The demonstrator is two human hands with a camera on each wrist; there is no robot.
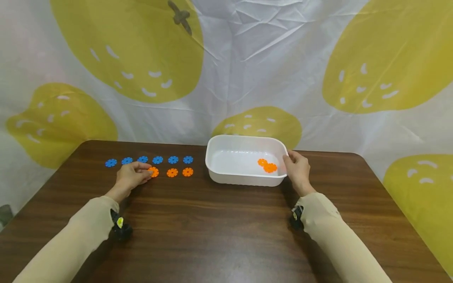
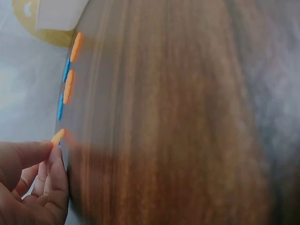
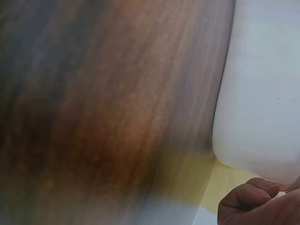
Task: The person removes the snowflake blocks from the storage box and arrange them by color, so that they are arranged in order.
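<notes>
My left hand (image 1: 131, 177) pinches an orange notched plastic disc (image 1: 153, 172) between thumb and fingertips; in the left wrist view this disc (image 2: 58, 137) is tilted at the fingertips. Two more orange discs (image 1: 172, 173) lie to its right on the table. Behind them runs a row of several blue notched discs (image 1: 157, 160), some partly behind the left hand. My right hand (image 1: 298, 171) grips the right rim of a white plastic basin (image 1: 244, 179), with the thumb at the inner side. A few orange discs (image 1: 270, 168) lie inside the basin near its right end, overlapping.
The dark wood table (image 1: 212, 232) has rounded back corners. Right behind it hangs a white curtain (image 1: 226, 78) printed with big yellow fruit. The basin stands near the table's back edge, right of the disc rows.
</notes>
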